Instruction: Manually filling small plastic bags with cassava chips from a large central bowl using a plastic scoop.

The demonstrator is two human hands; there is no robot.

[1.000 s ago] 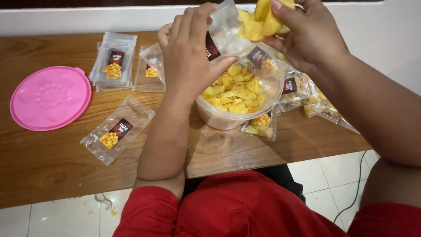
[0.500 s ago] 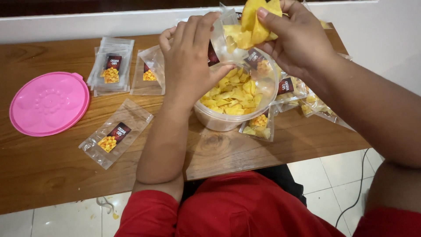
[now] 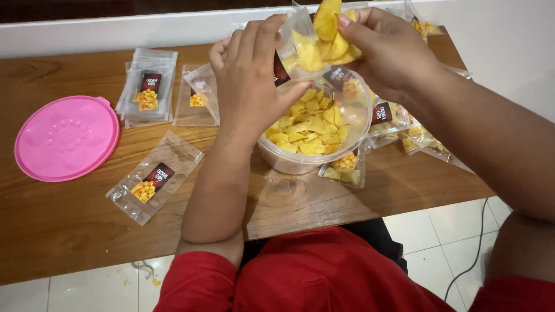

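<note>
My left hand [image 3: 248,81] holds a small clear plastic pouch [image 3: 296,49] with a dark label upright and open above a round clear tub [image 3: 315,159]. The tub is about half full of yellow chips [image 3: 309,127]. My right hand [image 3: 390,52] pinches a bunch of yellow chips [image 3: 329,32] at the pouch's mouth, some of them partly inside it. Both hands are over the tub's far side.
A pink round lid [image 3: 66,138] lies on the wooden table [image 3: 75,225] at the left. Empty labelled pouches lie in a stack [image 3: 151,86], beside it [image 3: 196,95] and singly [image 3: 156,176]. Filled pouches [image 3: 404,127] sit right of the tub. Tiled floor lies below the table's near edge.
My right hand has pushed the chips lower into the pouch's mouth. The pouch has shifted slightly left. The view has tilted a little.
</note>
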